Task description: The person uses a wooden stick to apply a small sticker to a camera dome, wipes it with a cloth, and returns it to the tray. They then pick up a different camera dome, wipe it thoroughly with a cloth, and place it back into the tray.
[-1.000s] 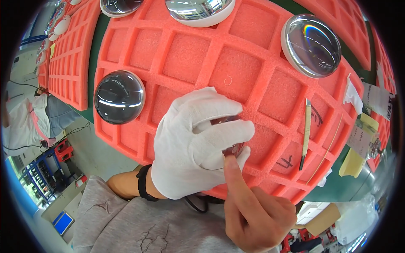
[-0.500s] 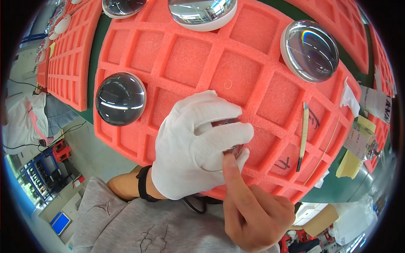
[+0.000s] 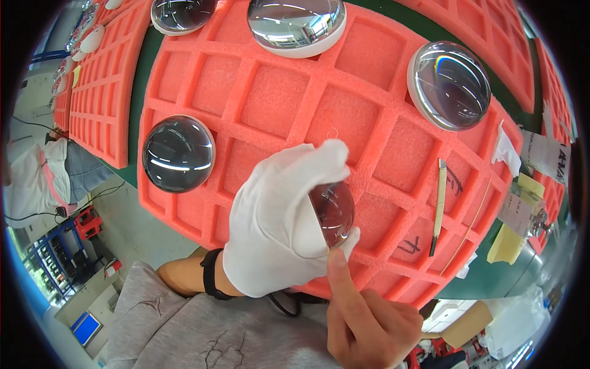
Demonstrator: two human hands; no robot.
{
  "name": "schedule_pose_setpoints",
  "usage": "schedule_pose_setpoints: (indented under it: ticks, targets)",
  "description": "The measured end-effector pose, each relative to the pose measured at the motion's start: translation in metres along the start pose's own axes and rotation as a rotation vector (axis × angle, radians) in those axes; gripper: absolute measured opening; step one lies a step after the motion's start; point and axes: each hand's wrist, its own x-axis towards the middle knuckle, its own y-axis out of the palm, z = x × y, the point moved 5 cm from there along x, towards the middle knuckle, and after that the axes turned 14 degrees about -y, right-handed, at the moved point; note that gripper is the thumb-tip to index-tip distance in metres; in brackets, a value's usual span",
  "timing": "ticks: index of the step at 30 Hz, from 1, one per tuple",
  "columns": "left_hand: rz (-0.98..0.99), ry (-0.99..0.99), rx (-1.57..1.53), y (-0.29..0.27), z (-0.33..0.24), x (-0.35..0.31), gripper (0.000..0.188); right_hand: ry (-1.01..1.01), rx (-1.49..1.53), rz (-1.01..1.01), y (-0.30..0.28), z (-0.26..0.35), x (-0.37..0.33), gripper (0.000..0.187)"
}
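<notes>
My left hand (image 3: 270,227), in a white glove, grips a clear glass lens (image 3: 334,212) by its rim. The lens is tilted on edge above a red foam tray (image 3: 396,120), its curved side facing right; the glove hides its left part. Below it is my bare right hand (image 3: 372,323), holding nothing I can see. One finger stretches up to the lower rim of the lens, beside the gloved thumb, and the other fingers are curled. A larger dark-looking lens (image 3: 178,154) sits in the tray at left, and another clear lens (image 3: 448,86) at right.
Two more lenses, one wide (image 3: 297,24) and one smaller (image 3: 181,13), rest along the tray's far side. A slim craft knife (image 3: 438,206) and a thin stick (image 3: 467,227) lie across the right compartments. Another foam tray (image 3: 101,104) stands at left on the green table.
The gloved fingers have shifted off the front of the lens, so more of its curved face shows. My right fingertip has stayed by the lower rim.
</notes>
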Motion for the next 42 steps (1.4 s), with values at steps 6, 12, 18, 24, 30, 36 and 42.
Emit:
schedule_pose_setpoints:
  ticks: [6,12,18,24,30,36,42]
  targets:
    - [0.077,-0.046,-0.008,-0.002,-0.003,0.001,0.083,0.295,0.132,-0.018,0.005,0.006,0.02,0.045]
    - [0.033,-0.041,0.024,-0.001,0.004,-0.003,0.084,-0.328,-0.172,-0.03,0.01,0.005,0.003,0.043]
    - [-0.012,-0.036,-0.014,-0.004,0.001,0.0,0.082,-0.306,-0.066,-0.132,0.007,0.014,0.016,0.044]
    - [-0.015,-0.02,0.056,0.0,0.001,-0.003,0.083,-0.094,-0.075,-0.054,0.014,0.008,-0.003,0.048]
    - [-0.02,0.015,0.05,-0.001,-0.011,-0.002,0.081,-0.274,-0.31,0.121,0.002,0.018,0.007,0.048]
    - [-0.125,-0.002,0.05,-0.002,0.013,-0.013,0.08,-0.26,-0.035,-0.174,0.015,-0.009,0.018,0.043]
    - [-0.023,-0.016,-0.006,-0.007,-0.001,-0.01,0.083,-0.193,0.037,-0.296,-0.012,-0.014,0.008,0.039]
